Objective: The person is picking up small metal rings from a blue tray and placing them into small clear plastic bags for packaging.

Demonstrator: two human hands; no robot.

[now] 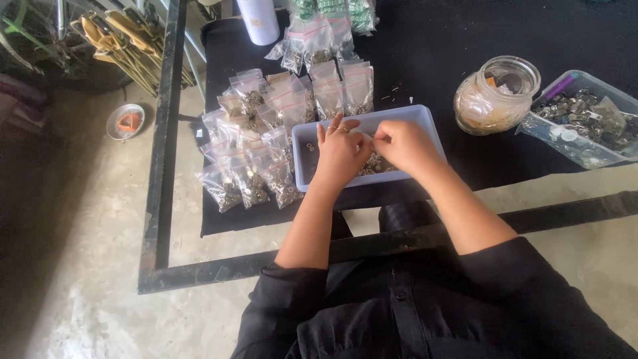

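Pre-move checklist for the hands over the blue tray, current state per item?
1. Both hands over the blue tray: ok, left hand and right hand meet above it.
2. Small metal parts in the tray: ok, some show under the hands.
3. What the fingertips pinch: cannot tell, too small.
4. Filled clear bags stacked left of the tray: ok, apart from it.
5. Glass jar upright, right of the tray: ok.
6. Clear bin of metal parts at the far right: ok.
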